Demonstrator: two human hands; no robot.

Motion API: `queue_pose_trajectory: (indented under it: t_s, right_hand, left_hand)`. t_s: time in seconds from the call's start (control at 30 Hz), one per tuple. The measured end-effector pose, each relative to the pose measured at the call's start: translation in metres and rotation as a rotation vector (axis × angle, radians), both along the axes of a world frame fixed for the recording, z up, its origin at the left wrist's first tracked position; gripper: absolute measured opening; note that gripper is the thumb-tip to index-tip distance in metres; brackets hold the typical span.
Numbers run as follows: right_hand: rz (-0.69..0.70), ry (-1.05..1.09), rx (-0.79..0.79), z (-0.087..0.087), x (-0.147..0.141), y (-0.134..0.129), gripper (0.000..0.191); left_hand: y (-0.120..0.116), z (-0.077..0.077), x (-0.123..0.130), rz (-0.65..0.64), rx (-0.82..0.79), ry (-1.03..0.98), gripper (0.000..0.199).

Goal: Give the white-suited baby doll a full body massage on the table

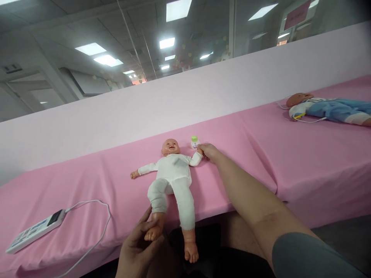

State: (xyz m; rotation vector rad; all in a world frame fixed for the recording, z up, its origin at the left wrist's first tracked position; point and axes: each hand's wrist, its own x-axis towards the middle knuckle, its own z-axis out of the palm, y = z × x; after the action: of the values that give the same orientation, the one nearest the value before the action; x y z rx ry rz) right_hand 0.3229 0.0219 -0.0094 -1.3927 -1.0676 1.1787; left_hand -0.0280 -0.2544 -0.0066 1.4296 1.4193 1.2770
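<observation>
A baby doll (175, 168) in a white suit lies on its back on the pink cloth, its legs reaching past the front edge. My left hand (140, 243) is wrapped round the doll's foot at the left of the picture. At the doll's raised hand, on the right, the fingers of my right hand (209, 151) are closed on that small hand. Just beside them stands a small white bottle (194, 143) with a green cap, partly behind my fingertips.
A white handheld device (36, 231) with a cable lies at the left on the pink-covered table (116, 185). Another doll (333, 109) in blue trousers lies at the far right, a thin white cord around it. A low white wall with glass above runs behind.
</observation>
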Motion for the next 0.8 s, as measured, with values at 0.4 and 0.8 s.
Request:
queue_pose_trajectory:
  t_s: [0.4, 0.8]
  right_hand:
    - [0.001, -0.001, -0.008, -0.006, 0.003, 0.007, 0.027]
    - [0.006, 0.027, 0.001, -0.005, 0.001, 0.007, 0.025]
  left_hand:
    - [0.083, 0.022, 0.038, -0.045, 0.064, -0.143, 0.045]
    - [0.037, 0.007, 0.012, -0.007, 0.055, -0.133, 0.036]
